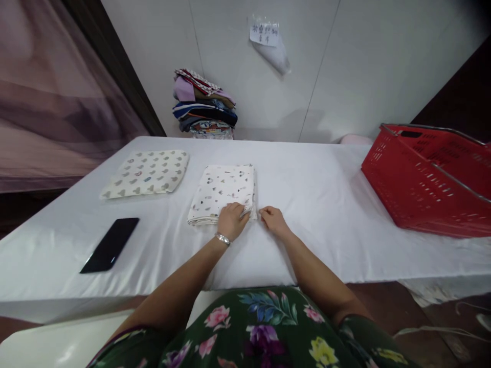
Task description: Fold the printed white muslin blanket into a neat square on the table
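A white cloth (224, 186) with small printed figures lies folded into a thick rectangle on the table. My left hand (231, 220), with a silver bracelet at the wrist, grips the cloth's near right corner, its thumb and fingers closed there. Just right of that corner is my right hand (274, 220), fingers curled into a pinch. Whether a bit of cloth edge or anything else is between those fingertips cannot be made out. Farther left rests another folded cloth (151, 171), cream with grey-green motifs.
A white sheet covers the table (307, 189). At the left lies a black phone (111, 245). A red shopping basket (425, 179) stands at the right end. Behind the far edge rises a stack of folded fabrics (205, 107) against the wall, where a paper note (264, 33) hangs.
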`<move>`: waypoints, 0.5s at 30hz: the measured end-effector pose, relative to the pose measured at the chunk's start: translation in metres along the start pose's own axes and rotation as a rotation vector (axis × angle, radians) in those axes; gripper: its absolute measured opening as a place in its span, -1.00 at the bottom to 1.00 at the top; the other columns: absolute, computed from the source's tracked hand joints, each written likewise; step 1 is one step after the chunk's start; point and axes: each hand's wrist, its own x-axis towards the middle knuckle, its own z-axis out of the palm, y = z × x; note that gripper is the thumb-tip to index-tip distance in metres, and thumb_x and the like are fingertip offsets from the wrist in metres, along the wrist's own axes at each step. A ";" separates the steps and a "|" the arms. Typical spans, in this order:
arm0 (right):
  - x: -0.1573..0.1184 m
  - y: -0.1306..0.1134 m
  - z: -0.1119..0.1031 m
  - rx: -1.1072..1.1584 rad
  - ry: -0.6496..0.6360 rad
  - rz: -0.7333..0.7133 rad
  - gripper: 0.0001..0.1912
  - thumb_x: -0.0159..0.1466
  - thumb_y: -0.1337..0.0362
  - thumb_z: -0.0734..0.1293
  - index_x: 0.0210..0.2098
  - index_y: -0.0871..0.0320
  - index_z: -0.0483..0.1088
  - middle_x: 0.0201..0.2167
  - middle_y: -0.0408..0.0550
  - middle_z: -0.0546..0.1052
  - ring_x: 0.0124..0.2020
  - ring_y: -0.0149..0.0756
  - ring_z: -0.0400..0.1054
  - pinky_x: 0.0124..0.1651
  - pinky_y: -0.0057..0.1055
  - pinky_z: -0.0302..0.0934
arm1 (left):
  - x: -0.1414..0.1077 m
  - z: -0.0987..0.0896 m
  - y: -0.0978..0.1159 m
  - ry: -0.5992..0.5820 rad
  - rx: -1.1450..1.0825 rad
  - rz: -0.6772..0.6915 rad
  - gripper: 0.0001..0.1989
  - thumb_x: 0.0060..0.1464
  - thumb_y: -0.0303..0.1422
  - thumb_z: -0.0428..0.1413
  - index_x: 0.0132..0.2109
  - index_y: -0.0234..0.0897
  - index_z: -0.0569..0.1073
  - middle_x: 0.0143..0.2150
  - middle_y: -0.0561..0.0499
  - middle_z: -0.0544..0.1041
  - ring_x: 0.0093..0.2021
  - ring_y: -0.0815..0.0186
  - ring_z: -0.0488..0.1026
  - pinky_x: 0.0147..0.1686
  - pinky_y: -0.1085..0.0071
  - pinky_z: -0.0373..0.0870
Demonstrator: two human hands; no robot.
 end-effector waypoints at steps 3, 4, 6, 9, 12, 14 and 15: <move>0.002 -0.001 -0.001 -0.181 -0.051 0.025 -0.69 0.14 0.11 0.23 -0.59 0.20 0.33 -0.78 -0.21 0.31 -0.76 -0.52 0.10 -0.61 -0.53 -0.01 | 0.000 -0.002 -0.001 0.008 0.001 0.022 -0.86 0.06 -0.29 0.03 -0.37 -0.24 0.41 -0.33 -0.02 0.44 -0.26 0.24 0.33 -0.28 0.31 0.17; 0.003 -0.002 0.000 -0.208 -0.084 0.033 -0.68 0.14 0.11 0.24 -0.60 0.21 0.33 -0.77 -0.19 0.33 -0.76 -0.52 0.11 -0.61 -0.53 -0.01 | 0.000 -0.003 -0.001 0.012 0.006 0.037 -0.85 0.07 -0.29 0.02 -0.36 -0.24 0.41 -0.33 -0.02 0.44 -0.25 0.24 0.33 -0.28 0.31 0.17; 0.005 -0.003 0.001 -0.217 -0.136 0.049 -0.70 0.12 0.14 0.26 -0.63 0.21 0.32 -0.78 -0.18 0.33 -0.77 -0.53 0.10 -0.62 -0.53 -0.01 | 0.000 -0.003 -0.002 0.018 0.022 0.072 -0.85 0.08 -0.29 0.01 -0.34 -0.24 0.42 -0.31 -0.03 0.45 -0.25 0.24 0.33 -0.28 0.30 0.16; 0.006 -0.005 0.002 -0.090 -0.172 0.075 -0.73 0.08 0.21 0.28 -0.67 0.19 0.25 -0.82 -0.23 0.26 -0.80 -0.54 0.06 -0.65 -0.54 -0.04 | 0.002 -0.005 -0.004 0.023 0.053 0.130 -0.84 0.09 -0.30 -0.01 -0.29 -0.26 0.42 -0.30 -0.05 0.45 -0.24 0.23 0.32 -0.26 0.29 0.16; 0.003 -0.007 0.003 0.178 -0.210 0.123 -0.76 0.06 0.21 0.28 -0.64 0.17 0.19 -0.79 -0.28 0.24 -0.80 -0.57 0.02 -0.71 -0.56 -0.13 | 0.002 -0.007 -0.005 0.023 0.077 0.167 -0.83 0.10 -0.30 -0.02 -0.27 -0.27 0.42 -0.30 -0.05 0.45 -0.24 0.22 0.32 -0.25 0.27 0.17; 0.000 -0.007 0.004 0.312 -0.216 0.149 -0.77 0.04 0.20 0.28 -0.62 0.16 0.18 -0.77 -0.30 0.25 -0.81 -0.58 0.01 -0.73 -0.56 -0.19 | 0.001 -0.009 -0.004 0.010 0.085 0.191 -0.83 0.10 -0.30 -0.02 -0.27 -0.27 0.41 -0.29 -0.06 0.45 -0.24 0.21 0.32 -0.25 0.27 0.17; -0.001 -0.007 0.006 0.348 -0.207 0.151 -0.78 0.03 0.21 0.28 -0.62 0.16 0.18 -0.77 -0.30 0.24 -0.81 -0.58 0.00 -0.73 -0.57 -0.20 | 0.000 -0.009 -0.003 0.000 0.085 0.203 -0.83 0.10 -0.31 -0.03 -0.26 -0.27 0.41 -0.29 -0.06 0.45 -0.23 0.21 0.32 -0.24 0.26 0.17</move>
